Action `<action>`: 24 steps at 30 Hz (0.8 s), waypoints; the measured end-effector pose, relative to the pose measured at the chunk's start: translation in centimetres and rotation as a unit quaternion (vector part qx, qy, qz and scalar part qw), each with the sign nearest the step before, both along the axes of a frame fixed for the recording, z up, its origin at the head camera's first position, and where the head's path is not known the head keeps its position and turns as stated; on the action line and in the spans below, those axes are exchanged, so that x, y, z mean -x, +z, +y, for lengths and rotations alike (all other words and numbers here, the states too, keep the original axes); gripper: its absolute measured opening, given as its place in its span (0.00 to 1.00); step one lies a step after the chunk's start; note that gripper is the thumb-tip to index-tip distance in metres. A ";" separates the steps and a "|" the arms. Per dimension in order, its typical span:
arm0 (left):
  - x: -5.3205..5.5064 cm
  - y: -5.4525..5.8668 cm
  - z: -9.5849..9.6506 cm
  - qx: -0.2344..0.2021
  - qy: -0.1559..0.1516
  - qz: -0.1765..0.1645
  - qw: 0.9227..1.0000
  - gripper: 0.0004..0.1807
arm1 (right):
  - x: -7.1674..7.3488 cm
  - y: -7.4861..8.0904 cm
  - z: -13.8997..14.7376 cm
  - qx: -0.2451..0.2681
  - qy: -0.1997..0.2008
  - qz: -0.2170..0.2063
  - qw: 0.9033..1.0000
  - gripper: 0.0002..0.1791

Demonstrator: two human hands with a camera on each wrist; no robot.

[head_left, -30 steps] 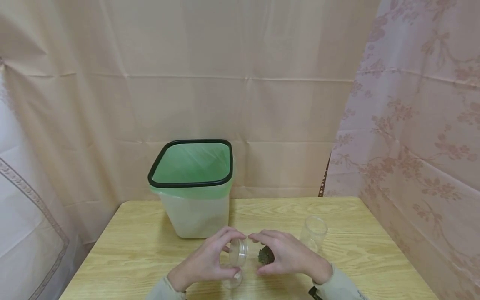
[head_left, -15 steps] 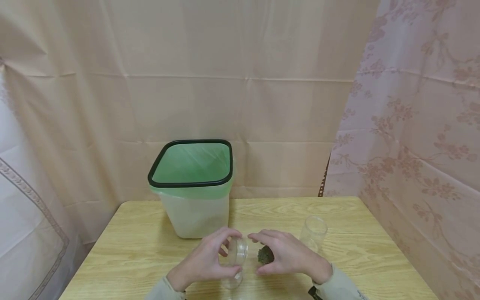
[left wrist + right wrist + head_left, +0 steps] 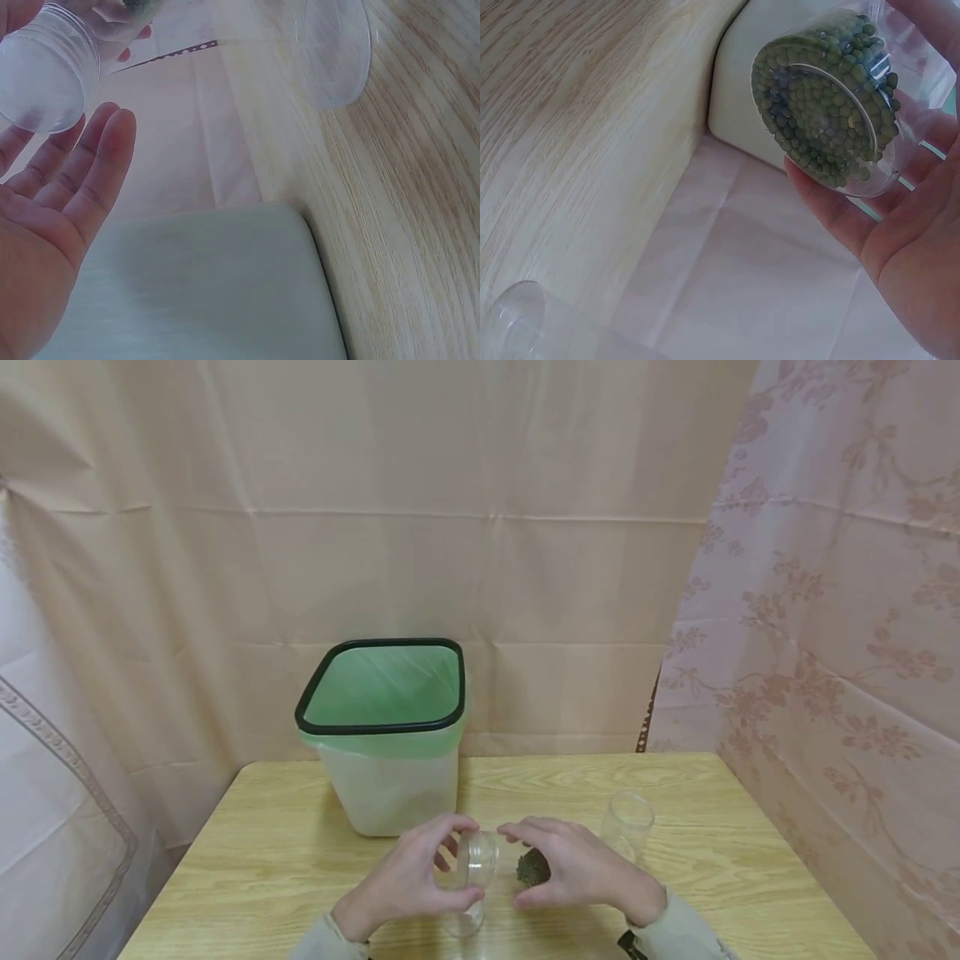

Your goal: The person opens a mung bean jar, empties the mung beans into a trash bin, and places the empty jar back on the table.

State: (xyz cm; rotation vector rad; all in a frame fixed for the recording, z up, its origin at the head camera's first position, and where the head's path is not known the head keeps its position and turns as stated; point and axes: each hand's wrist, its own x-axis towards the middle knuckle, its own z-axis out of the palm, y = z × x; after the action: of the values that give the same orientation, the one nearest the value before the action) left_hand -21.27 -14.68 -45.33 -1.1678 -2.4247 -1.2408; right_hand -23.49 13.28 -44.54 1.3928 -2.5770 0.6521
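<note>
The person's right hand (image 3: 577, 868) curls round the base of a clear, round, plastic-looking jar (image 3: 829, 105), where small, round green beans (image 3: 532, 867) are gathered; the left hand (image 3: 408, 877) pinches its threaded end between thumb and fingertips. The jar is held sideways above the pale, wood-grained bench (image 3: 555, 785); whether a lid covers that end cannot be told. The step seems to be working that end: a firm base, light fingertip turning and the bean end dipped should prevent spills. One clear cylindrical container (image 3: 628, 827) stands beyond the right hand, clear of the elbows.
</note>
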 end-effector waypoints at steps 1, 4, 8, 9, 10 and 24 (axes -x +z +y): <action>0.0 0.0 0.0 0.000 0.001 0.001 1.000 0.35 | 0.0 0.0 0.0 0.001 -0.001 -0.002 1.000 0.43; 0.0 0.0 0.0 -0.004 0.004 0.009 1.000 0.35 | 0.0 0.1 0.1 0.004 -0.003 -0.006 1.000 0.42; 0.1 0.0 0.1 -0.006 0.008 0.024 1.000 0.35 | 0.0 0.1 0.2 0.007 -0.005 -0.009 1.000 0.42; 0.1 0.0 0.1 -0.007 0.010 0.029 1.000 0.35 | 0.0 0.2 0.2 0.007 -0.006 -0.011 1.000 0.43; 0.1 0.0 0.1 -0.007 0.012 0.032 0.999 0.35 | -0.1 0.2 0.2 0.007 -0.006 -0.016 1.000 0.43; 0.2 -0.1 -0.3 -0.003 0.030 0.062 0.998 0.37 | -0.1 0.4 0.3 0.007 -0.014 -0.022 1.000 0.45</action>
State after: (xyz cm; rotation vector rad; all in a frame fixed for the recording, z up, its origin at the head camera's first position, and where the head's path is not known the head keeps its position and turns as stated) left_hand -21.50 -14.94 -45.46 -1.1277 -2.3456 -1.1225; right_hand -23.40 13.58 -44.16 1.3498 -2.6153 0.7018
